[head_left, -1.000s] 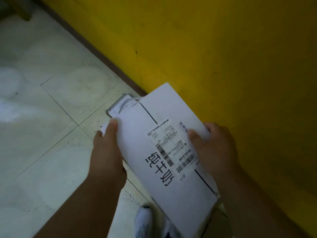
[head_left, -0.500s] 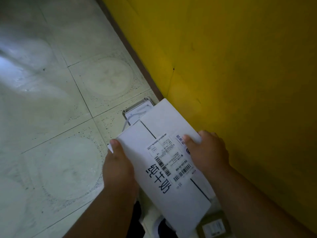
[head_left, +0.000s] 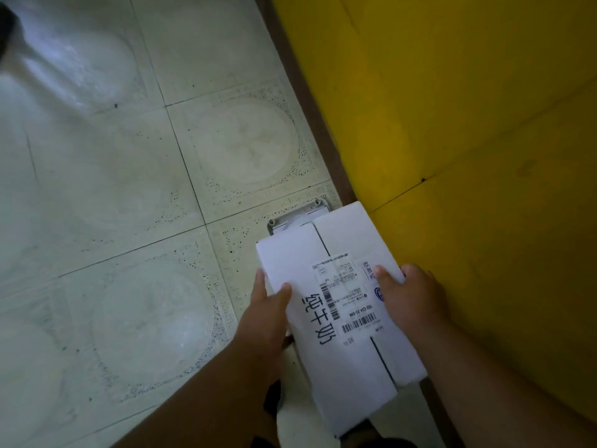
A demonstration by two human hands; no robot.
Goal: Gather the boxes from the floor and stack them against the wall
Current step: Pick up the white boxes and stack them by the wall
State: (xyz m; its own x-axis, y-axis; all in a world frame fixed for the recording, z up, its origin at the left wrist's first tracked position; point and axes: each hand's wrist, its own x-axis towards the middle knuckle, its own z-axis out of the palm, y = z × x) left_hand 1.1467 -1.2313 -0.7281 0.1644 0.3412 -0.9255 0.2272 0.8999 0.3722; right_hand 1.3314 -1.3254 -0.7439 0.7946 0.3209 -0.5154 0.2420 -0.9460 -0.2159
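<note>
The yellow wall point(head_left: 468, 130) fills the right side of my view, with a dark brown skirting strip point(head_left: 310, 118) running along its foot. To the left of that lies the pale tiled floor point(head_left: 135, 195), its tiles printed with faint round patterns and speckled borders, glare washing over the upper left.

Between my two hands is the white box point(head_left: 336, 318), long and flat-topped, its far corner just beside the wall and its right edge running close along it. I cannot tell whether it rests on something below or hangs in my grip. A dark seam runs down the length of its top. A shipping label point(head_left: 347, 289) with barcodes is stuck across that seam, and large handwritten black characters point(head_left: 318, 318) sit to the left of the label.

My left hand point(head_left: 265, 313) grasps the box's left edge, thumb laid over the top face and fingers wrapped down the side. My right hand point(head_left: 408, 297) grips the right edge the same way, thumb pressed on the top near a small blue-printed sticker point(head_left: 368, 270), fingers curled over the side next to the wall.

Just beyond the box's far end, a small grey plate point(head_left: 290, 218) with rounded corners lies on the floor against the skirting, partly hidden under the box
</note>
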